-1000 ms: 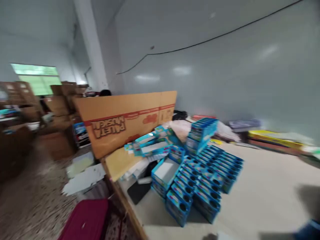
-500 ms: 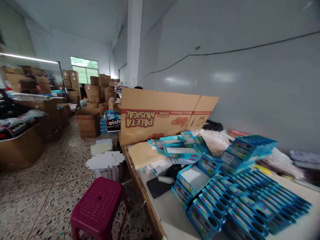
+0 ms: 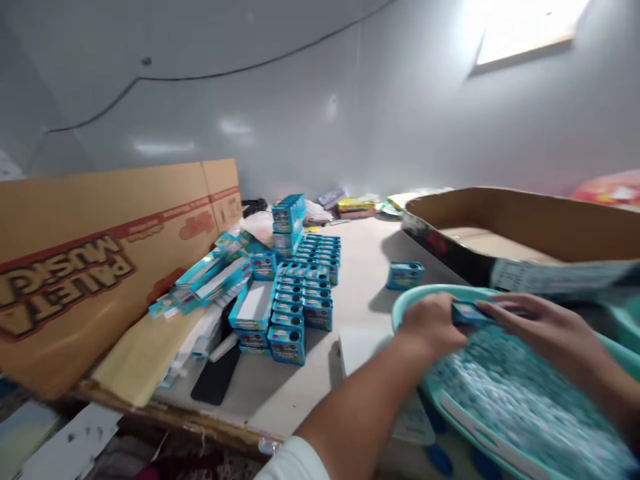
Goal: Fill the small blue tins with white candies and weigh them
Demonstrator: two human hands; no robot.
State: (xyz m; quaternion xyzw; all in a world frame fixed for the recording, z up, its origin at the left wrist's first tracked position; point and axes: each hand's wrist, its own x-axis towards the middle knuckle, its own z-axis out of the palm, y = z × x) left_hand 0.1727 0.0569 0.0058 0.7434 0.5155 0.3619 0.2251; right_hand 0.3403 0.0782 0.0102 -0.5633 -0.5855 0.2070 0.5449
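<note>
A small blue box (image 3: 467, 312) is held between my two hands above a teal basin (image 3: 435, 291). My left hand (image 3: 434, 323) grips its left side, and my right hand (image 3: 537, 323) has its fingers on the right side. Many small pale-blue pieces (image 3: 515, 393), blurred, fill much of the basin. Just beyond the rim, a single blue box (image 3: 404, 275) stands on the table. Rows of similar blue boxes (image 3: 303, 287) are lined up left of my hands, beside a larger open display box (image 3: 254, 303) with a white inside.
A large cardboard sheet (image 3: 115, 247) leans at the left, with flattened blue cartons (image 3: 215, 277) before it. A black flat object (image 3: 217, 373) lies near the table's front edge. An open cardboard tray (image 3: 520, 200) stands behind the basin. Plastic bags lie along the wall.
The view has swung right, from the room and the stool to the table. Both hands, the blue box between them and the teal basin now show; no hand was visible earlier.
</note>
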